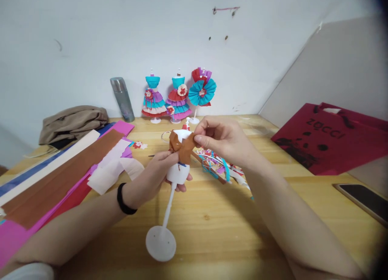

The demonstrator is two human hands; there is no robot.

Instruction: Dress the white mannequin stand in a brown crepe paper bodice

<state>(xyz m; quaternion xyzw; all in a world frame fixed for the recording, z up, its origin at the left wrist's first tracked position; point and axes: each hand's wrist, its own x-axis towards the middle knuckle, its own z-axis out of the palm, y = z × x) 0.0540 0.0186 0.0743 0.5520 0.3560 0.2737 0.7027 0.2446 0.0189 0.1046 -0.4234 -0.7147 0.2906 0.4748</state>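
In front of me a small white dress form (178,175) on a stand leans away, its round base (160,243) toward me. My left hand (162,167) wraps round its body from the left and behind, the thumb pressing on brown crepe paper. That brown crepe paper (187,148) covers the chest of the form, leaving the lower body bare white. Between thumb and forefinger, my right hand (216,138) pinches the paper's upper right edge. A bit of red shows at the form's neck.
Crepe paper sheets (66,171) in several colours lie at left. A pile of paper scraps (216,165) sits behind my right hand. Dressed mini forms (178,96), a flask (123,100) and brown cloth (74,120) stand or lie at the back; a red bag (327,138) and phone (363,201) are right.
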